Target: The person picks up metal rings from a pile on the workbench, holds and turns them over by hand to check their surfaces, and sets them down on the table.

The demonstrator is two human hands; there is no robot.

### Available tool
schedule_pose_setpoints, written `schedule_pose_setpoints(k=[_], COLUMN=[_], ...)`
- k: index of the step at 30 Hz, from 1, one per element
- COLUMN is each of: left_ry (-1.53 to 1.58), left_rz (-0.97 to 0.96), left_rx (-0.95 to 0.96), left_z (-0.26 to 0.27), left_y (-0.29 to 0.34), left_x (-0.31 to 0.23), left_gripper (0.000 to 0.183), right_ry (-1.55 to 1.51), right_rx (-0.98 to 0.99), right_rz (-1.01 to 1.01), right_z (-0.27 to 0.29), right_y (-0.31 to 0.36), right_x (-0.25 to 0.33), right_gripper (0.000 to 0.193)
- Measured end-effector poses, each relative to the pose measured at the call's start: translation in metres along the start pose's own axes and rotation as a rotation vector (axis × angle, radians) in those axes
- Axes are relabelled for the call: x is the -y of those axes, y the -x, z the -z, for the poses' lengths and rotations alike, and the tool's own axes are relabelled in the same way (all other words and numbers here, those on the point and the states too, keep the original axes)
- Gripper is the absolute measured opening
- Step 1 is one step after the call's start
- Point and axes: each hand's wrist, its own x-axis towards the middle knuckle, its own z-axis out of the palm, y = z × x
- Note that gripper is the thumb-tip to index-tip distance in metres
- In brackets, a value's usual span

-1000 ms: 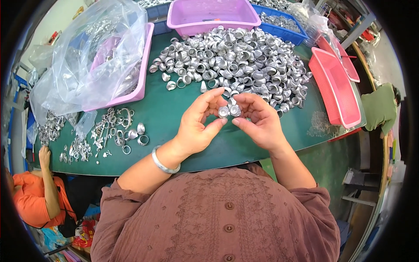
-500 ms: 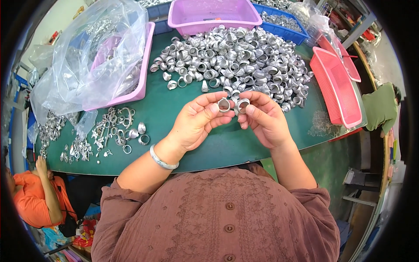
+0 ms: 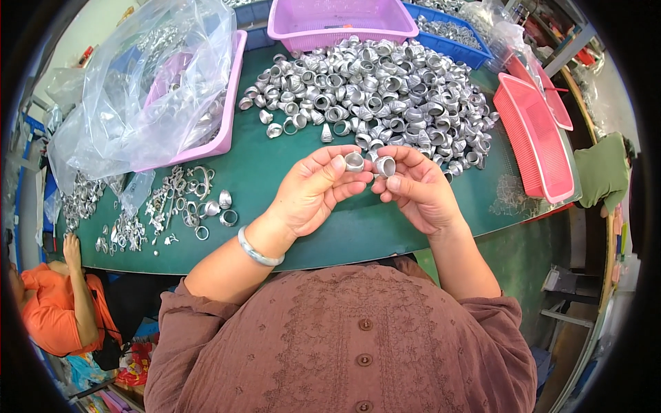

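Observation:
Between thumb and fingers, my left hand (image 3: pixel 313 186) pinches a silver-grey metal ring (image 3: pixel 354 162), its round opening facing up toward me. My right hand (image 3: pixel 421 193) grips a second ring (image 3: pixel 385 166) of the same kind close beside it. The two rings are held side by side just above the table (image 3: pixel 275 237), at the near edge of a large heap of similar metal rings (image 3: pixel 375 96). A pale bangle (image 3: pixel 256 249) circles my left wrist.
A pink basket (image 3: pixel 224 131) with a clear plastic bag (image 3: pixel 148 89) stands left, near loose metal pieces (image 3: pixel 182 203). Behind the heap are a purple basket (image 3: pixel 342 33) and a blue tray (image 3: pixel 475 55); red baskets (image 3: pixel 533 141) stand right. A co-worker in orange (image 3: pixel 58 313) sits left.
Both rings have been tilted in my fingers, so more of their inner walls shows. My hands stay in nearly the same place. The co-worker's hand at left has shifted slightly.

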Motion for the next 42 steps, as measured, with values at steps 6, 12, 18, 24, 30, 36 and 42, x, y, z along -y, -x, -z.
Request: schedule_pose_setpoints(k=[6,12,18,24,30,36,42], left_ry=[0.033,0.063,0.066,0.057,0.045,0.017,0.041], left_rz=[0.036,0.068,0.079,0.087,0.091,0.101,0.114], left_rx=[-0.037,-0.090,-0.114,-0.115,-0.113,-0.137,-0.091], left_z=[0.000,0.001,0.000,0.000,-0.001,-0.005,-0.002], left_y=[0.000,0.001,0.001,0.001,0.001,0.002,0.002], left_x=[0.000,-0.001,-0.002,-0.002,-0.002,-0.003,-0.004], left_gripper=[0.028,0.027,0.025,0.024,0.026,0.030,0.028], right_ry=[-0.005,-0.010,0.014,-0.019,-0.028,-0.050,-0.055], right_rx=[0.011,0.005,0.009,0.032,0.042,0.055,0.049], right_rz=[-0.024,-0.042,-0.028,-0.051,-0.065,-0.078,-0.095], right_z=[0.002,0.004,0.004,0.008,0.009,0.009,0.009], right_y=[0.000,-0.002,-0.001,0.000,0.001,0.005,0.006], right_x=[-0.001,-0.004,-0.005,-0.004,-0.001,0.001,0.001], right_gripper=[0.031,0.031,0.034,0.033,0.032,0.031,0.031])
